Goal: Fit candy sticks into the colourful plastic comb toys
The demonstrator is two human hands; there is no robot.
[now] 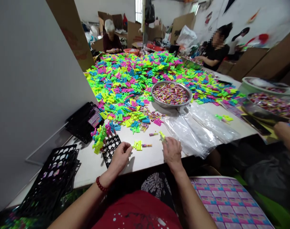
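My left hand (121,156), with a red bead bracelet at the wrist, pinches the left end of a yellow plastic toy (138,145). A candy-coloured tube (147,145) extends from that toy's right side. My right hand (172,151) has its fingertips at a small yellow-green piece (162,135), beside another small tube (153,134) on the white table. Left of my left hand, a black perforated rack (110,147) holds several upright toys (100,138) in green, yellow, pink and blue.
A large pile of colourful toys (135,76) covers the table's back. A metal bowl of tubes (171,94) and clear plastic bags (199,127) lie ahead right. Stacked black racks (51,178) stand left. Another person's hand (286,133) is at far right.
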